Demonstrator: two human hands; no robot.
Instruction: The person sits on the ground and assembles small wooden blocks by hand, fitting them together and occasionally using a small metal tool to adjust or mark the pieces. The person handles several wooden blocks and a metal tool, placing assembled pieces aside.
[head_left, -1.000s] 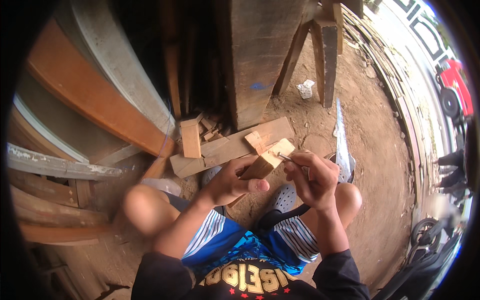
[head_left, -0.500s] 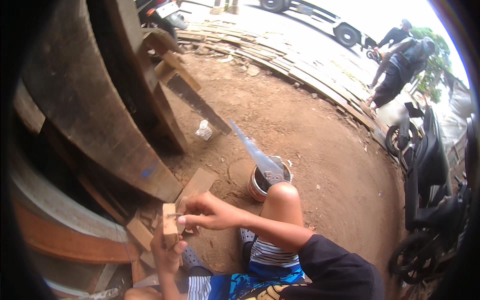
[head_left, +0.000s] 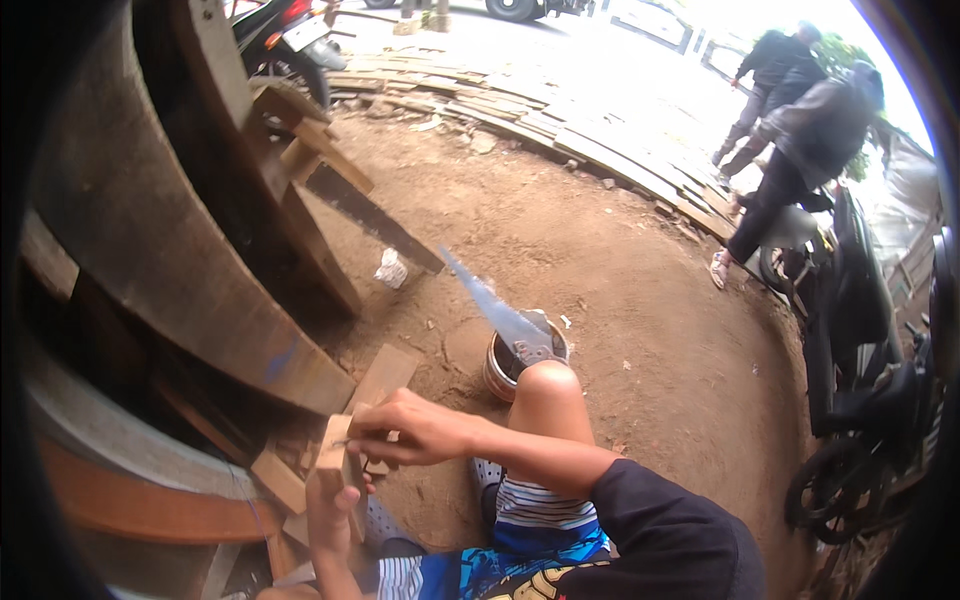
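My left hand [head_left: 335, 512] is closed around the lower part of a small light-brown wooden block [head_left: 332, 458], holding it up above my left foot. My right hand [head_left: 418, 428] reaches across from the right, its fingers pinched at the block's side. Between the fingertips and the wood shows a thin dark nail [head_left: 342, 442]; most of it is hidden by the fingers. A second dark tip below the right fingers is too blurred to name. Beyond my knee, a handsaw [head_left: 500, 310] leans out of a round bucket [head_left: 497, 380], blade pointing up and left.
Large curved timbers [head_left: 190, 200] stand close on the left. A flat board [head_left: 385, 375] and offcuts [head_left: 278, 478] lie on the dirt near my hands. A crumpled white scrap [head_left: 390, 268] lies farther out. Two people [head_left: 815, 130] walk near a parked motorbike [head_left: 850, 300] at the right.
The block has tilted and dropped slightly, and my right fingers have closed over the nail that stuck out plainly before. The people have come nearer; the truck has moved left along the road.
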